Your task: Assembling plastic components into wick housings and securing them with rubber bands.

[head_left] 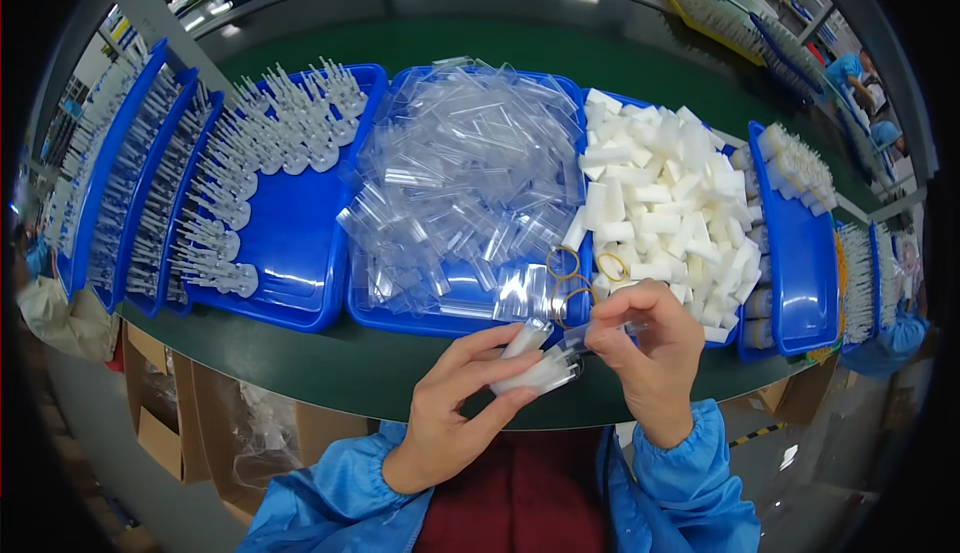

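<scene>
My left hand [447, 408] is closed around a small bundle of white pieces in clear plastic [540, 375], held just over the table's near edge. Close beside it, my right hand [655, 348] pinches a thin clear plastic sleeve [574, 341], whose end reaches the bundle. Directly behind the hands stands a blue tray [400, 321] heaped with clear plastic sleeves [460, 163]. Several yellow rubber bands [563, 263] lie near its front right corner. To the right, white foam blocks [670, 203] fill another blue tray. Fingers partly cover the bundle.
On the left, a blue tray [285, 263] carries rows of white thin-stemmed parts [290, 123], with more filled trays [170, 163] stacked tilted beside it. A blue tray [800, 288] leans at the right. Cardboard boxes [225, 423] sit below the green table [330, 368]. Other people work farther off.
</scene>
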Action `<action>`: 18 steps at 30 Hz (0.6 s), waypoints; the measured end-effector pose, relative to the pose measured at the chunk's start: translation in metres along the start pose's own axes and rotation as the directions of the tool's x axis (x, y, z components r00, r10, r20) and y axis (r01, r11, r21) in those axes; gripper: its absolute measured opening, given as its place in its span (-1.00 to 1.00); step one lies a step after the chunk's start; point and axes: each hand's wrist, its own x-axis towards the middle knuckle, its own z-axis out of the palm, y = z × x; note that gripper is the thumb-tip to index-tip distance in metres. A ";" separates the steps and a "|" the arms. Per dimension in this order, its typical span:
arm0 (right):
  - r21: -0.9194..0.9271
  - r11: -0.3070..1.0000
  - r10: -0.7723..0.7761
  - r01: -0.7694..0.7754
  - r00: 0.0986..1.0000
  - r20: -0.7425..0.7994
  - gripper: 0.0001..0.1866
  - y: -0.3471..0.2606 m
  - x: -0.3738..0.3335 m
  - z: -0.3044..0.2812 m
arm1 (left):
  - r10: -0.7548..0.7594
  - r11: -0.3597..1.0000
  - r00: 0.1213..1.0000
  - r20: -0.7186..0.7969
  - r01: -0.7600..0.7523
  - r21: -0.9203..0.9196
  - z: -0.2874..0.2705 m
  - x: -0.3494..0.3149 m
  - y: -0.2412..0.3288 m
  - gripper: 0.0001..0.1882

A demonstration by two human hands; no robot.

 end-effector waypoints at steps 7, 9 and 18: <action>-0.242 0.967 -0.081 0.079 0.997 0.000 -0.84 0.013 -0.002 -0.016 | -0.028 0.998 0.997 0.066 0.024 0.062 0.011 0.002 0.003 -0.65; -0.260 0.962 -0.103 0.080 0.992 -0.079 -0.84 0.017 -0.002 -0.020 | -0.012 0.998 0.998 0.065 0.008 0.059 0.015 0.004 0.004 -0.65; -0.357 0.914 -0.204 0.191 0.979 0.000 -0.78 0.027 -0.009 -0.019 | -0.066 0.998 0.997 0.028 0.066 0.016 0.025 0.004 0.000 -0.66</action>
